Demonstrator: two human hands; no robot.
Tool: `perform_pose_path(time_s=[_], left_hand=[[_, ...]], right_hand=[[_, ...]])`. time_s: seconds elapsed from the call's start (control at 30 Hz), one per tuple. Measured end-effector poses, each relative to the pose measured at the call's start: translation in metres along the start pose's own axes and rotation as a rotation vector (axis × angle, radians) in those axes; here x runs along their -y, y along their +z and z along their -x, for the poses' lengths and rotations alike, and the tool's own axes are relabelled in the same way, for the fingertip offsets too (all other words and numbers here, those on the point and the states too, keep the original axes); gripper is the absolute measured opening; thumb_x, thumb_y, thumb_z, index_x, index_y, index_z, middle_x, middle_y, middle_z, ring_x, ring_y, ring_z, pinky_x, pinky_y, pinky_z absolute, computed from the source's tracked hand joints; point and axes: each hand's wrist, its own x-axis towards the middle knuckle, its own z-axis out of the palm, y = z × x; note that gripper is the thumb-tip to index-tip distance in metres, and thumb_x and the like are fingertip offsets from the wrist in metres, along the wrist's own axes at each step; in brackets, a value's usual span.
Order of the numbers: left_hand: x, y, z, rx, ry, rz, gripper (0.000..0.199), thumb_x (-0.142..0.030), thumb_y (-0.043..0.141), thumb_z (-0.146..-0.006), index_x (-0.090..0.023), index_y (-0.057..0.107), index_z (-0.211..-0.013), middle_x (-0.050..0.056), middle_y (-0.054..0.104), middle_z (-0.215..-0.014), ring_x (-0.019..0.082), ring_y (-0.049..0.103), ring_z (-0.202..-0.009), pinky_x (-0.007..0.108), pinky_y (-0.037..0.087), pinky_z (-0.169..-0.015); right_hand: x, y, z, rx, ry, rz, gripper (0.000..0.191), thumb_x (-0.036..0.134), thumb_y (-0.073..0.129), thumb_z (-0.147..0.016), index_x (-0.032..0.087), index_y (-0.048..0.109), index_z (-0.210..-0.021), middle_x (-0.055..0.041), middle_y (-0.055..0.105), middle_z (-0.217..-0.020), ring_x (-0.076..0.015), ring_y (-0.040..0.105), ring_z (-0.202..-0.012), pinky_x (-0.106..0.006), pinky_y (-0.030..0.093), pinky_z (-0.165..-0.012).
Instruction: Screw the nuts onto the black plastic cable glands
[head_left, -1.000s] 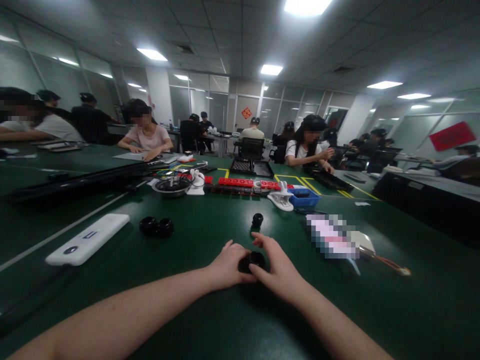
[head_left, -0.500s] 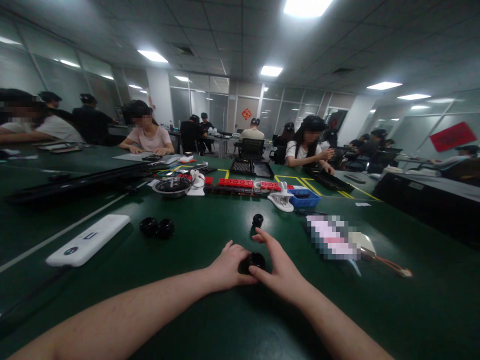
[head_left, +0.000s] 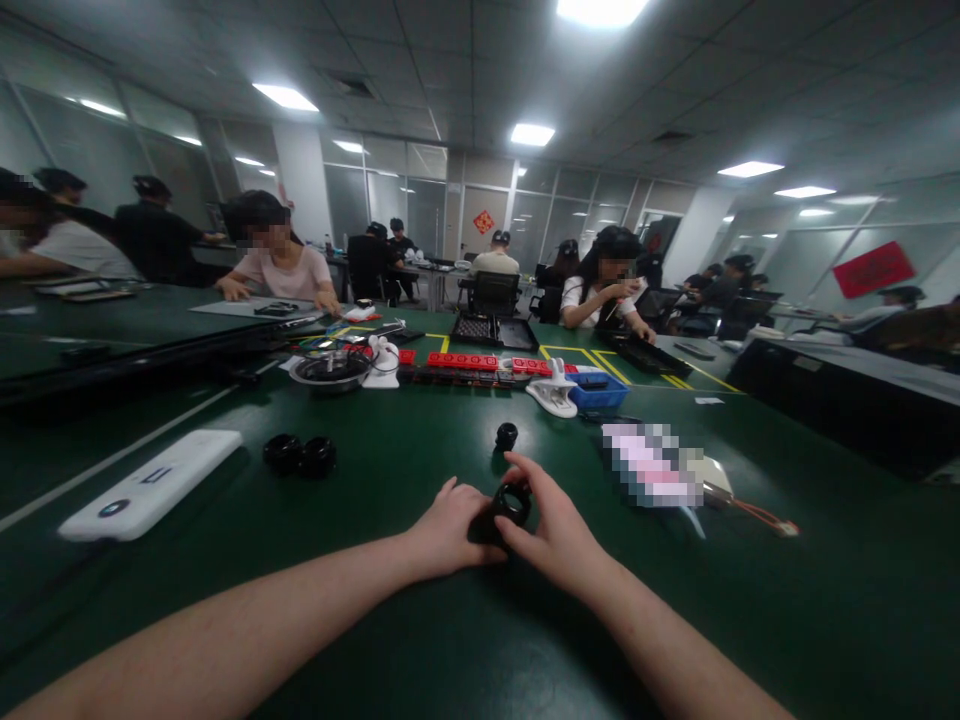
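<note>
My right hand (head_left: 553, 520) pinches a glossy black ring (head_left: 512, 503) between thumb and fingers; its round opening faces me. Close against it, my left hand (head_left: 454, 530) curls round a dark part (head_left: 484, 526), mostly hidden by the fingers. Whether that part and the ring are joined I cannot tell. Just beyond my fingertips a small black round part (head_left: 506, 437) stands on the green table (head_left: 405, 440). Two more black round parts, a left one (head_left: 282, 453) and a right one (head_left: 318, 456), sit side by side to the left.
On the left lies a white power bank-like device (head_left: 154, 487) with a cable. Farther back are a red strip (head_left: 462, 361), a white clip stand (head_left: 553, 392) and a blue bin (head_left: 600, 391). A pouch (head_left: 651, 465) lies to the right. Co-workers sit across the table.
The ring in my right hand has risen and tilted, so its opening now shows. My left hand stays nearly in place. The view has shifted slightly.
</note>
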Motion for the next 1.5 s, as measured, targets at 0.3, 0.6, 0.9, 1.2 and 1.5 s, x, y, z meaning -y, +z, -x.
perform_pose_path(time_s=[0.3, 0.6, 0.9, 1.2, 1.5], left_hand=[[0.0, 0.0, 0.0, 0.007, 0.026, -0.013, 0.036, -0.045, 0.062, -0.066, -0.021, 0.055, -0.093, 0.003, 0.058, -0.096, 0.025, 0.051, -0.095, 0.054, 0.02, -0.097], [-0.001, 0.0, 0.0, 0.005, 0.01, 0.003, 0.039, -0.043, 0.063, -0.065, -0.019, 0.055, -0.095, 0.005, 0.058, -0.096, 0.024, 0.05, -0.098, 0.052, 0.017, -0.1], [-0.004, -0.002, 0.0, 0.018, 0.006, -0.016, 0.033, -0.041, 0.062, -0.065, -0.019, 0.056, -0.089, 0.003, 0.058, -0.09, 0.023, 0.052, -0.092, 0.051, 0.021, -0.098], [-0.003, -0.001, 0.0, 0.003, 0.003, -0.001, 0.036, -0.039, 0.063, -0.064, -0.02, 0.056, -0.094, 0.004, 0.058, -0.095, 0.023, 0.051, -0.097, 0.052, 0.016, -0.1], [-0.005, -0.003, 0.001, -0.037, -0.026, 0.047, 0.041, -0.028, 0.061, -0.062, -0.02, 0.055, -0.101, 0.005, 0.056, -0.102, 0.023, 0.047, -0.104, 0.052, 0.011, -0.103]], right_hand=[[-0.001, 0.004, -0.002, 0.012, 0.095, 0.162, 0.092, 0.04, 0.072, -0.058, 0.018, 0.022, -0.133, -0.011, 0.048, -0.112, -0.026, 0.048, -0.102, -0.041, 0.039, -0.087], [0.004, 0.001, -0.001, 0.155, 0.043, 0.082, 0.072, 0.011, 0.056, -0.066, 0.016, 0.026, -0.131, -0.0089, 0.052, -0.11, -0.0205, 0.048, -0.102, -0.036, 0.037, -0.091], [0.003, 0.01, -0.002, 0.078, 0.197, 0.169, 0.077, 0.033, 0.066, -0.064, 0.014, 0.03, -0.13, -0.0112, 0.053, -0.106, -0.0256, 0.049, -0.099, -0.04, 0.039, -0.087], [0.01, 0.005, 0.001, -0.011, 0.064, 0.137, 0.071, 0.021, 0.062, -0.064, 0.015, 0.031, -0.128, -0.0111, 0.049, -0.112, -0.0248, 0.045, -0.104, -0.041, 0.037, -0.091], [0.002, 0.015, 0.003, 0.048, -0.052, 0.016, 0.063, 0.005, 0.048, -0.063, 0.016, 0.033, -0.123, -0.0095, 0.05, -0.112, -0.0201, 0.047, -0.104, -0.037, 0.039, -0.092]])
